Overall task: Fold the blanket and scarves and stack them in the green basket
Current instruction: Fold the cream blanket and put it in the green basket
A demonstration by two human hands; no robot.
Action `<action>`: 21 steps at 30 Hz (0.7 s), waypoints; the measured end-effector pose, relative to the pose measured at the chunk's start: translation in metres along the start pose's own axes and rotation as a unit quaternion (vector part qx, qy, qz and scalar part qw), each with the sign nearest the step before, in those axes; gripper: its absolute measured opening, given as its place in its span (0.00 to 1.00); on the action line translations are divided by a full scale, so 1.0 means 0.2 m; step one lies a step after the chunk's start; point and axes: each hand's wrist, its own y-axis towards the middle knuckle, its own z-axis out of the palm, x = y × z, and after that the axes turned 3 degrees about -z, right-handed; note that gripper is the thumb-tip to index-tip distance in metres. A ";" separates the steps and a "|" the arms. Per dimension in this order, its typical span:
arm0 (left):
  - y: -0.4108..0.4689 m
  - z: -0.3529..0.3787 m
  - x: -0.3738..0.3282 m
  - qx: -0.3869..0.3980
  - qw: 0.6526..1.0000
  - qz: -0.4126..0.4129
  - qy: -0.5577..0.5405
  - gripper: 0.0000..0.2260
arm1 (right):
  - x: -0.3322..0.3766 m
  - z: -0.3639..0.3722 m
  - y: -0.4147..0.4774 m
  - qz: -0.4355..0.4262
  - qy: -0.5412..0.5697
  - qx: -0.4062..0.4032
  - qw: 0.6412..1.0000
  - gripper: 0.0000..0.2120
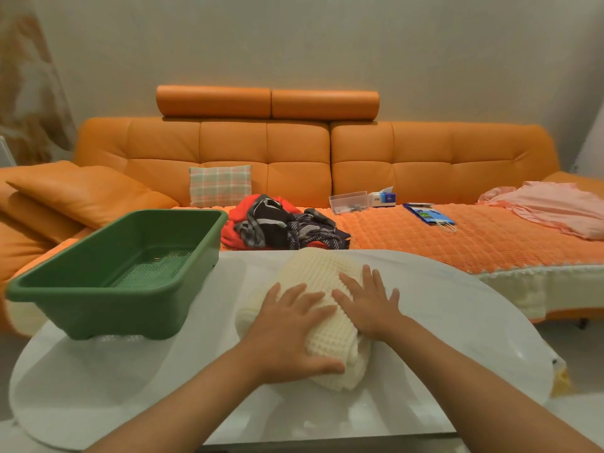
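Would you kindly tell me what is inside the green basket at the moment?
Inside the green basket only its own perforated floor shows; no cloth is visible in it. Its near wall hides the front strip of the floor, which cannot be checked.

Under my left hand point(287, 328) and right hand point(369, 302) lies the blanket point(313, 273), on the table point(457, 322); the basket point(98, 308) stands to their left, the scarves point(281, 223) beyond on the sofa point(294, 152).

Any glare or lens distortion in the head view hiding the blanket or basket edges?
Head view: wide-angle bend curves the table and sofa; soft glare low on the table; blanket, left hand, right hand and green basket sharp, evenly lit.
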 end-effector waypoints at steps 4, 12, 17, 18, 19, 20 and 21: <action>-0.01 0.06 -0.12 -0.054 0.998 0.029 0.022 0.44 | -0.01 0.01 0.00 -0.096 -0.119 -0.063 0.986 0.28; 0.07 0.08 0.07 -0.055 0.992 0.084 0.077 0.32 | -0.02 -0.03 -0.03 -0.251 -0.107 -0.062 0.960 0.24; 0.06 -0.03 0.33 0.044 0.997 0.016 0.061 0.34 | -0.01 -0.05 -0.08 -0.283 -0.166 -0.007 0.945 0.41; 0.06 -0.04 0.36 0.059 0.996 0.009 0.060 0.35 | 0.00 -0.04 -0.08 -0.286 -0.198 -0.009 0.938 0.44; 0.06 -0.04 0.37 0.072 0.996 0.010 0.059 0.36 | 0.01 -0.02 -0.08 -0.284 -0.225 -0.016 0.932 0.46; 0.05 -0.05 0.36 0.089 0.995 0.012 0.051 0.36 | 0.02 -0.01 -0.07 -0.280 -0.243 -0.025 0.928 0.47; 0.05 -0.06 0.35 0.109 0.993 0.009 0.036 0.37 | 0.03 0.00 -0.07 -0.280 -0.254 -0.037 0.925 0.47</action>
